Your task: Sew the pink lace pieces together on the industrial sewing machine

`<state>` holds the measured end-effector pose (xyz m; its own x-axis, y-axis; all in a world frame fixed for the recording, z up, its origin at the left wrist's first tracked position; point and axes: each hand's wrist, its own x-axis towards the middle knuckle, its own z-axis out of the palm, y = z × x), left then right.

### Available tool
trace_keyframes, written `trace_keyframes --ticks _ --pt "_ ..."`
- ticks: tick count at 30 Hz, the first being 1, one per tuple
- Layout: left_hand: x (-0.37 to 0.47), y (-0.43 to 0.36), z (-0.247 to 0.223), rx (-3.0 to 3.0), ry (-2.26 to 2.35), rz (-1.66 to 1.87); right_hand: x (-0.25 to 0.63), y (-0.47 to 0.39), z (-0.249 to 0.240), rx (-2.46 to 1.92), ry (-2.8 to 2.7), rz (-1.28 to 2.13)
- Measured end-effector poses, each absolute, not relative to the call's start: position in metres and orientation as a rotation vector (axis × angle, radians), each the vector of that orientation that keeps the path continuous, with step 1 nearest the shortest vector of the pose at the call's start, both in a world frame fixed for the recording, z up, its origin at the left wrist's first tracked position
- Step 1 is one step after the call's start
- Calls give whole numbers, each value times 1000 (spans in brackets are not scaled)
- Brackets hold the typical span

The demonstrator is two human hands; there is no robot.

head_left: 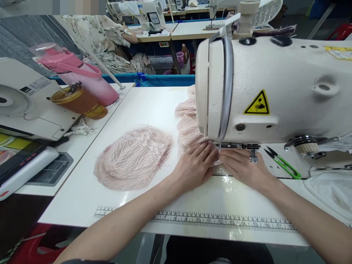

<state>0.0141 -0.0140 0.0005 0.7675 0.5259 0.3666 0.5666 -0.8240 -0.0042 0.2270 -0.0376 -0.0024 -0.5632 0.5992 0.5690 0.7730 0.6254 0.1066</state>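
Pale pink lace fabric (189, 124) runs from behind the head of a white sewing machine (264, 84) to the needle area. My left hand (196, 163) presses on the fabric just left of the presser foot, its fingers close together. My right hand (244, 167) lies right of the foot, fingertips at the fabric edge and partly hidden by the machine's metal parts. Both hands nearly meet below the needle. A rounded stack of pink lace pieces (132, 157) rests on the white table (154, 102) to the left.
Green-handled snips (286, 165) lie right of my right hand. White cloth (330, 190) is at the far right. A pink bottle (93, 80) and a brown cup (79, 102) stand at the left. A printed ruler (206, 220) follows the front edge. Another person's arm (130, 36) shows behind.
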Motion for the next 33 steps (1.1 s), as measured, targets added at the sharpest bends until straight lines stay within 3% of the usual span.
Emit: trace_keyframes --ticks 7,15,22,33 --pt "15 -13 1 -2827 -898 -556 225 -36 6 -1109 -2312 -478" --pt "13 -12 0 -2817 -879 -579 224 -35 3 -1162 -2267 -212" --pt "6 -9 -1 -2827 -661 -655 223 -37 5 -1140 -2388 -495" --pt "4 -6 -2 -2822 -720 -658 218 -36 -5 -1027 -2449 -339"
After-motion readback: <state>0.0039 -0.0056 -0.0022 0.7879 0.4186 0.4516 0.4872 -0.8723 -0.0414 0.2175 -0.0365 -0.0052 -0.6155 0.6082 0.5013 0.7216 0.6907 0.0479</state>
